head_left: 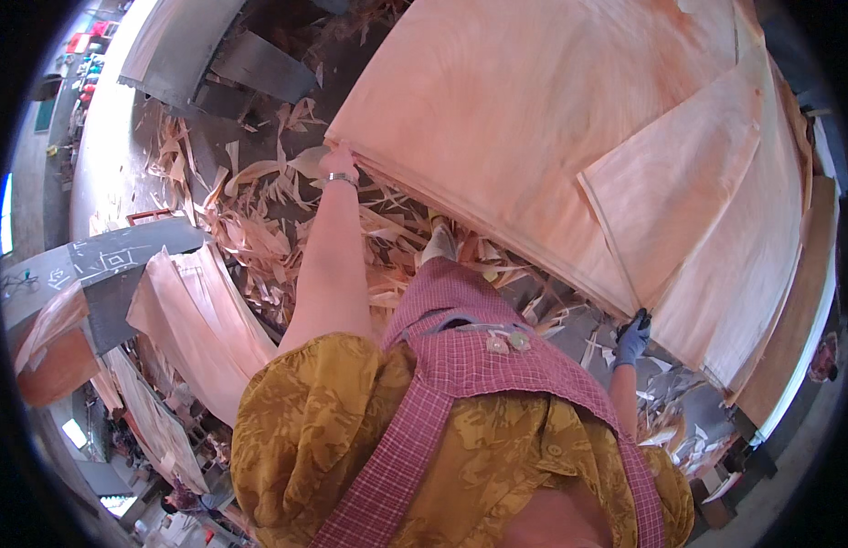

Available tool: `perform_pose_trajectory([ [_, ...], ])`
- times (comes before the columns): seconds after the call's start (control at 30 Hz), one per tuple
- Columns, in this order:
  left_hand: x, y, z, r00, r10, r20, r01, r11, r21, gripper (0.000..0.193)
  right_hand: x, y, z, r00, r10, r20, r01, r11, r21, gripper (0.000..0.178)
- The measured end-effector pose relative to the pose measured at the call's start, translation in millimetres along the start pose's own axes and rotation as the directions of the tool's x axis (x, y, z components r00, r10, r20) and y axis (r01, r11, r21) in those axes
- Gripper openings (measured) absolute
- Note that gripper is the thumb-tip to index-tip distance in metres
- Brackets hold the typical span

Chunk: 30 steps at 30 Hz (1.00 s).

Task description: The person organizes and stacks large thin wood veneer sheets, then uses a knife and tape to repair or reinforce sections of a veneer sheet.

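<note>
A large, thin sheet of pale pinkish wood veneer [534,119] is seen lying flat on top of a stack of like sheets [497,233], whose layered edges are shown along the near side. Faint grain and reddish blotches are carried on its surface. Its near left corner is gripped by the bare left hand [339,163], on whose wrist a bracelet is worn. A smaller veneer piece [671,192], roughly rectangular and laid askew on the large sheet toward its right side, is pinched at its near corner by the right hand [632,340], which is covered by a bluish glove.
</note>
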<state>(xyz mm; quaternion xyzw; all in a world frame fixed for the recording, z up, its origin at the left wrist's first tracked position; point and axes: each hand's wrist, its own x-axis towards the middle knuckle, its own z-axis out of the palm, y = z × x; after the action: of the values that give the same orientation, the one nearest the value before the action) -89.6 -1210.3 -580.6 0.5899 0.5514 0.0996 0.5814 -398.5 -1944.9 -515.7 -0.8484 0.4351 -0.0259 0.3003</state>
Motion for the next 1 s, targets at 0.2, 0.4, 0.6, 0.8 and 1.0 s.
perform_pose_trajectory([
  [0.2, 12, 2, -9, 0.999, -0.048, -0.01, 0.049, 0.986, 0.159, 0.029, -21, -33, -5, 0.993, 0.108, 0.043, -0.105, 0.992, -0.064, 0.056],
  [0.4, 18, -6, -1, 0.99, -0.099, 0.097, 0.089, 0.991, 0.1, 0.013, -9, 21, 6, 0.996, 0.09, -0.019, -0.086, 0.987, 0.139, 0.043],
  [0.6, 40, -14, -6, 0.981, -0.14, 0.132, 0.143, 0.99, -0.014, 0.013, 0, 37, 16, 0.995, 0.068, -0.069, -0.052, 0.974, 0.219, 0.034],
  [0.8, 38, -8, -14, 0.979, -0.105, 0.173, 0.105, 0.994, 0.006, 0.024, -15, 1, 8, 0.985, 0.169, 0.022, -0.168, 0.942, 0.29, 0.036],
  [1.0, 9, -5, -23, 0.931, 0.263, 0.254, -0.329, 0.906, 0.266, 0.039, -41, -22, -6, 0.972, 0.117, -0.204, -0.021, 0.908, 0.419, 0.035],
])
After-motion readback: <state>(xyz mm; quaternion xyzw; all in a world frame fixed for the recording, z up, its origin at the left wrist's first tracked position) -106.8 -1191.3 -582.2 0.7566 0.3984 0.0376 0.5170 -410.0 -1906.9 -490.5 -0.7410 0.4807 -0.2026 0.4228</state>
